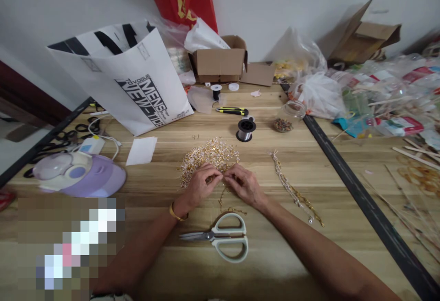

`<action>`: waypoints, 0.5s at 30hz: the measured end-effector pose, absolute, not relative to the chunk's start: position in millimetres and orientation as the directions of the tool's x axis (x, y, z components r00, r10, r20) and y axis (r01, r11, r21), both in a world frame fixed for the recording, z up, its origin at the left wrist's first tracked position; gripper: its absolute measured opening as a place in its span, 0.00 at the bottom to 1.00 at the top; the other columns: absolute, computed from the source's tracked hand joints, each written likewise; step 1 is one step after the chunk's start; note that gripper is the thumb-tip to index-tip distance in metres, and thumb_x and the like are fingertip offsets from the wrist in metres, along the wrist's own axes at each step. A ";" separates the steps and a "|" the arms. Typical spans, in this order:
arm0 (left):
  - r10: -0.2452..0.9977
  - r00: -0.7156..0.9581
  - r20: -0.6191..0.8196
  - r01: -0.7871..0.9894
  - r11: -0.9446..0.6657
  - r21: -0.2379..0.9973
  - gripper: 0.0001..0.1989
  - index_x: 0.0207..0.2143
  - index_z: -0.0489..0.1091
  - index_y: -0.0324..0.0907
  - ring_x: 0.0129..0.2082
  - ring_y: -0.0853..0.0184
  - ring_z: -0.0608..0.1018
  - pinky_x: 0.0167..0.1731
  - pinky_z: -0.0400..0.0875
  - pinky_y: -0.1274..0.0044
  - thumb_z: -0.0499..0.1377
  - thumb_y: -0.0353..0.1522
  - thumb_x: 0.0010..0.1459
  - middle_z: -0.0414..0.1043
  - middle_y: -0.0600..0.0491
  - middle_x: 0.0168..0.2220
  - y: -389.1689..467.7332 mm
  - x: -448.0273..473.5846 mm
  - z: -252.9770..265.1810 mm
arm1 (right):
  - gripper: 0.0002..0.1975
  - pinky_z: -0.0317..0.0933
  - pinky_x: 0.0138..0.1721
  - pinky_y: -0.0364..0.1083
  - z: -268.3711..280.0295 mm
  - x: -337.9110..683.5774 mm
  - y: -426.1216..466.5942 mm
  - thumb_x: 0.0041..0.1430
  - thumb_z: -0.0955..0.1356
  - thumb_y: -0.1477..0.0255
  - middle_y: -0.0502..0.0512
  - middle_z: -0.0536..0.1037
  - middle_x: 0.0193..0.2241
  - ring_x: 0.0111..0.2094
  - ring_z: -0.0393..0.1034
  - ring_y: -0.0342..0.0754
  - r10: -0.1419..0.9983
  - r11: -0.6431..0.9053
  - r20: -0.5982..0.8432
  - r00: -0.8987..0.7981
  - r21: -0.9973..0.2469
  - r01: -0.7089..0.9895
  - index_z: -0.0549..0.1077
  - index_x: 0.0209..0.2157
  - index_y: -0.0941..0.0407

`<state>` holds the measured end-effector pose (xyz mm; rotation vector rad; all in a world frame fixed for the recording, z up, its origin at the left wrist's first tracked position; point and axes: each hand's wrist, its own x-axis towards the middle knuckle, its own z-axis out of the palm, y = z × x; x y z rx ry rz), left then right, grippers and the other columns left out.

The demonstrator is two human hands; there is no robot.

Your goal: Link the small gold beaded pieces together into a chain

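Note:
My left hand (203,182) and my right hand (243,183) meet at the near right edge of a pile of small gold and clear beads (210,150). Both are closed in a pinch, fingertips almost touching. A thin gold chain (223,200) hangs down from between them and trails onto the table. My right fingers appear to hold its upper end; what the left ones pinch is too small to make out. Scissors with pale handles (220,236) lie in front of my hands. To the right rest several gold and silver chains (292,186).
Behind the beads stand a wire spool (245,130), a box cutter (232,111), a black thread spool (216,92) and a glass jar (288,116). A white paper bag (137,80) and a purple device (85,175) are at left. Plastic bags (319,92) fill the back right.

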<state>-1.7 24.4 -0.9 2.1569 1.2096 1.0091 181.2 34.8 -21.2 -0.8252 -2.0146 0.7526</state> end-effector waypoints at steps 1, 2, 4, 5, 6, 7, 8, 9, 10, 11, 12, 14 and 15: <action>0.863 0.345 0.369 0.522 -0.503 0.689 0.08 0.27 0.70 0.39 0.31 0.66 0.71 0.35 0.65 0.74 0.56 0.29 0.58 0.71 0.51 0.27 24.4 -1.6 -0.9 | 0.07 0.62 0.32 0.45 -21.1 181.1 34.7 0.63 0.62 0.70 0.55 0.72 0.28 0.30 0.66 0.47 0.767 0.607 0.453 -0.456 -0.742 0.285 0.71 0.33 0.56; 0.862 0.347 0.369 0.522 -0.504 0.688 0.08 0.27 0.70 0.39 0.31 0.66 0.71 0.35 0.65 0.74 0.56 0.29 0.58 0.71 0.51 0.27 24.5 -1.5 -0.8 | 0.07 0.62 0.32 0.45 -20.7 181.0 34.6 0.63 0.62 0.70 0.55 0.72 0.28 0.30 0.66 0.47 0.766 0.607 0.450 -0.459 -0.741 0.287 0.71 0.33 0.56; 0.861 0.342 0.375 0.524 -0.506 0.685 0.08 0.27 0.70 0.39 0.31 0.66 0.71 0.35 0.66 0.74 0.55 0.30 0.58 0.72 0.51 0.27 24.7 -1.6 0.5 | 0.07 0.61 0.33 0.45 -19.8 181.1 34.4 0.63 0.62 0.71 0.55 0.72 0.29 0.30 0.67 0.47 0.766 0.606 0.443 -0.465 -0.740 0.292 0.70 0.33 0.56; 0.863 0.335 0.378 0.526 -0.504 0.685 0.08 0.27 0.70 0.39 0.31 0.66 0.71 0.36 0.66 0.74 0.55 0.30 0.58 0.72 0.51 0.27 24.9 -2.0 1.8 | 0.08 0.61 0.33 0.45 -19.4 181.2 34.4 0.63 0.62 0.71 0.55 0.72 0.29 0.31 0.67 0.47 0.769 0.603 0.439 -0.465 -0.740 0.297 0.70 0.33 0.56; 0.868 0.321 0.379 0.530 -0.496 0.688 0.08 0.26 0.70 0.39 0.31 0.66 0.71 0.36 0.66 0.73 0.55 0.30 0.58 0.72 0.51 0.27 25.1 -2.8 3.5 | 0.08 0.61 0.33 0.45 -19.1 181.4 34.5 0.63 0.62 0.72 0.55 0.72 0.29 0.31 0.66 0.47 0.774 0.598 0.436 -0.460 -0.741 0.305 0.70 0.32 0.56; 0.876 0.301 0.377 0.533 -0.482 0.696 0.09 0.26 0.70 0.39 0.31 0.66 0.72 0.37 0.66 0.73 0.55 0.30 0.58 0.72 0.51 0.27 25.5 -3.9 5.6 | 0.08 0.61 0.32 0.45 -19.0 181.6 34.7 0.63 0.61 0.72 0.55 0.71 0.28 0.30 0.66 0.47 0.781 0.592 0.432 -0.451 -0.742 0.315 0.70 0.32 0.56; 0.887 0.274 0.371 0.536 -0.462 0.707 0.09 0.26 0.70 0.39 0.32 0.66 0.72 0.37 0.66 0.74 0.55 0.30 0.59 0.73 0.51 0.28 26.0 -5.4 8.0 | 0.07 0.60 0.32 0.45 -19.1 182.0 35.1 0.62 0.61 0.72 0.54 0.71 0.28 0.30 0.65 0.47 0.790 0.584 0.429 -0.437 -0.744 0.326 0.69 0.31 0.56; 0.900 0.238 0.366 0.538 -0.436 0.721 0.09 0.26 0.70 0.40 0.32 0.66 0.72 0.37 0.66 0.74 0.55 0.31 0.58 0.73 0.51 0.28 26.6 -7.3 10.5 | 0.07 0.60 0.31 0.45 -19.3 182.3 35.5 0.62 0.62 0.72 0.54 0.71 0.27 0.29 0.65 0.46 0.801 0.575 0.427 -0.420 -0.747 0.335 0.69 0.31 0.56; 0.912 0.197 0.360 0.540 -0.407 0.737 0.09 0.26 0.70 0.40 0.32 0.66 0.73 0.37 0.66 0.75 0.55 0.31 0.58 0.73 0.51 0.29 27.4 -9.5 12.9 | 0.07 0.60 0.30 0.44 -19.6 182.6 36.0 0.62 0.62 0.72 0.54 0.70 0.26 0.28 0.65 0.46 0.811 0.564 0.425 -0.403 -0.752 0.342 0.69 0.31 0.56; 0.922 0.156 0.354 0.542 -0.379 0.750 0.08 0.27 0.70 0.40 0.32 0.67 0.73 0.37 0.66 0.75 0.55 0.32 0.58 0.73 0.52 0.29 28.4 -11.8 15.2 | 0.07 0.59 0.29 0.44 -19.9 182.9 36.5 0.61 0.62 0.72 0.53 0.70 0.26 0.28 0.64 0.46 0.821 0.552 0.421 -0.387 -0.759 0.346 0.69 0.31 0.56; 0.930 0.122 0.347 0.542 -0.355 0.761 0.08 0.27 0.70 0.40 0.32 0.67 0.73 0.37 0.67 0.76 0.55 0.32 0.58 0.73 0.52 0.29 29.5 -14.1 17.2 | 0.07 0.59 0.29 0.44 -20.2 183.1 36.9 0.61 0.62 0.72 0.53 0.70 0.26 0.28 0.64 0.46 0.830 0.540 0.415 -0.374 -0.767 0.347 0.69 0.31 0.56; 0.939 0.086 0.334 0.548 -0.324 0.771 0.08 0.27 0.70 0.40 0.32 0.67 0.74 0.37 0.67 0.76 0.55 0.32 0.58 0.73 0.53 0.29 31.7 -18.5 20.6 | 0.07 0.59 0.28 0.43 -20.9 183.2 37.7 0.61 0.63 0.72 0.53 0.71 0.26 0.28 0.65 0.46 0.844 0.519 0.406 -0.350 -0.783 0.343 0.70 0.31 0.56; 0.941 0.085 0.329 0.554 -0.319 0.769 0.08 0.27 0.71 0.40 0.32 0.67 0.74 0.37 0.67 0.76 0.56 0.32 0.58 0.74 0.53 0.29 32.8 -20.3 22.0 | 0.07 0.59 0.28 0.43 -21.2 183.2 38.0 0.61 0.63 0.72 0.53 0.71 0.26 0.28 0.65 0.45 0.849 0.511 0.403 -0.341 -0.790 0.339 0.70 0.31 0.56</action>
